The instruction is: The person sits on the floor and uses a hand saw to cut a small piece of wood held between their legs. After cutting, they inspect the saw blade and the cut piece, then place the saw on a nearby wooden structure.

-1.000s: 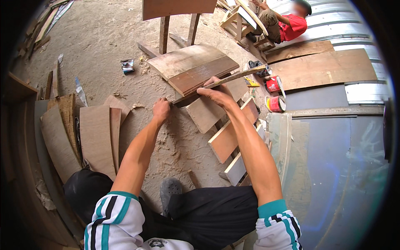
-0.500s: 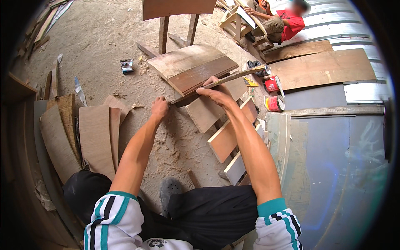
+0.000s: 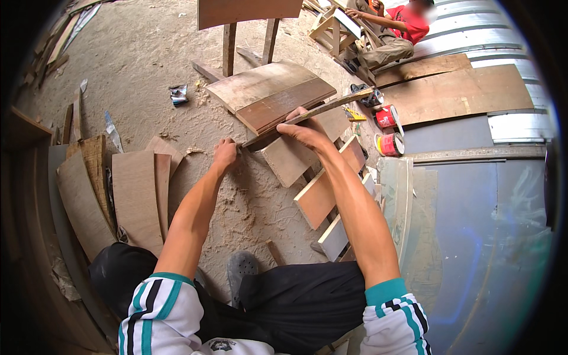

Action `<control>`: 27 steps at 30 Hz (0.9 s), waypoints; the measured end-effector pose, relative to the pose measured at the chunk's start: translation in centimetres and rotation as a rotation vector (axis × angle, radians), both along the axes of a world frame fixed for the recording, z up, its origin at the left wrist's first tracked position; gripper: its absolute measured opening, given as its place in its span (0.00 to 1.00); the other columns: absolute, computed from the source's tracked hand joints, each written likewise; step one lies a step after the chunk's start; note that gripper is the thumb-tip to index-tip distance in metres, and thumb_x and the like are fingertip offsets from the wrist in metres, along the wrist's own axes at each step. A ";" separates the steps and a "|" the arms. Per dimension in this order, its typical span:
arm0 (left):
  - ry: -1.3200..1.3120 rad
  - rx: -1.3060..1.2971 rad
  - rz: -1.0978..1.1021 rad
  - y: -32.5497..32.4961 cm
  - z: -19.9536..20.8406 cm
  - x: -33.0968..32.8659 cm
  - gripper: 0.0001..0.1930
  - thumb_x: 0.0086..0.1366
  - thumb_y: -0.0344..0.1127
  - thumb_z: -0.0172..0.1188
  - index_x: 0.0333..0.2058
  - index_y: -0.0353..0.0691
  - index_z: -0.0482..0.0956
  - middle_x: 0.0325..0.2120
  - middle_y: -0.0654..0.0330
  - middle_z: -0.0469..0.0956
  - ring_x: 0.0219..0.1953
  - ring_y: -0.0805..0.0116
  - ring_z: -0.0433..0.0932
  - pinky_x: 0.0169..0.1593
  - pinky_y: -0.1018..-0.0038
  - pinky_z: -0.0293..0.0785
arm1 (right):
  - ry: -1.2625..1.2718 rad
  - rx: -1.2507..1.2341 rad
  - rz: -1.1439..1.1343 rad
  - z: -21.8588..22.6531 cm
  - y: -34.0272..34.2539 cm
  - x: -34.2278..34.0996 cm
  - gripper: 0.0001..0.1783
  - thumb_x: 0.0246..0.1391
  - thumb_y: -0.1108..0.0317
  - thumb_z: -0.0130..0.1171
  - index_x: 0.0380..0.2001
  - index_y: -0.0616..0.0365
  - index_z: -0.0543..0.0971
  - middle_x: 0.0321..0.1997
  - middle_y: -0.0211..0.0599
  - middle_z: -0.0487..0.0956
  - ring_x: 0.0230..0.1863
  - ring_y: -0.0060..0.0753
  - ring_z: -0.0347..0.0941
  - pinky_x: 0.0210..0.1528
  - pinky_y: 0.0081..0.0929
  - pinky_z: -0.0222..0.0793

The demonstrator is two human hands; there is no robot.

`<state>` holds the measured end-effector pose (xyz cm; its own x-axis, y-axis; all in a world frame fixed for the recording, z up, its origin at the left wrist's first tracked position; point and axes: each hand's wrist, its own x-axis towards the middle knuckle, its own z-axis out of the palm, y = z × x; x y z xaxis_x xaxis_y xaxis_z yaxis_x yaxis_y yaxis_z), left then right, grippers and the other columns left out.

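The right hand (image 3: 303, 131) is clasped on a wooden strip (image 3: 342, 103), thumb and fingers on opposite sides. The left hand (image 3: 225, 152) is at the strip's left end, fingers curled; whether they are clamped on it, I cannot tell. The strip slants up to the right, along the near edge of a curved seat (image 3: 287, 105) and above a row of boards (image 3: 322, 198). Its far end reaches near two red cans (image 3: 387, 118). More panels (image 3: 139, 195) lie left of the left forearm; a co-worker (image 3: 408, 26) sits at upper right.
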<state>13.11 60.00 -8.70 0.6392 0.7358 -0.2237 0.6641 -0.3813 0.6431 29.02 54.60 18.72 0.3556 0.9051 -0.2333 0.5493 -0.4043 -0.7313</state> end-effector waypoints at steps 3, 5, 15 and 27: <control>-0.041 -0.033 0.000 -0.3 0.2 0.1 0.15 0.64 0.36 0.50 0.45 0.46 0.83 0.52 0.58 0.72 0.59 0.56 0.65 0.60 0.58 0.63 | 0.049 0.036 -0.017 0.0 -0.3 -0.2 0.21 0.38 0.62 0.75 0.30 0.53 0.72 0.26 0.24 0.72 0.32 0.21 0.67 0.33 0.25 0.66; -0.017 -0.039 -0.002 -0.1 0.2 0.2 0.15 0.65 0.36 0.50 0.44 0.46 0.83 0.52 0.58 0.72 0.59 0.56 0.65 0.60 0.58 0.62 | 0.038 0.032 -0.009 0.0 -0.3 -0.2 0.21 0.39 0.61 0.74 0.30 0.53 0.71 0.27 0.24 0.71 0.33 0.22 0.67 0.35 0.25 0.65; -0.024 -0.069 -0.043 -0.6 1.6 -0.2 0.17 0.65 0.34 0.50 0.50 0.48 0.80 0.53 0.58 0.71 0.60 0.56 0.64 0.61 0.57 0.62 | 0.132 -0.034 -0.018 -0.1 -0.3 0.0 0.22 0.40 0.63 0.74 0.30 0.51 0.68 0.25 0.21 0.68 0.29 0.19 0.63 0.30 0.23 0.61; -0.049 0.039 0.122 -0.9 3.0 -5.5 0.24 0.58 0.35 0.56 0.56 0.47 0.75 0.53 0.54 0.74 0.60 0.53 0.68 0.60 0.58 0.69 | 0.127 -0.009 -0.063 0.4 0.1 -0.4 0.21 0.40 0.64 0.72 0.23 0.53 0.65 0.26 0.21 0.64 0.29 0.19 0.61 0.32 0.22 0.61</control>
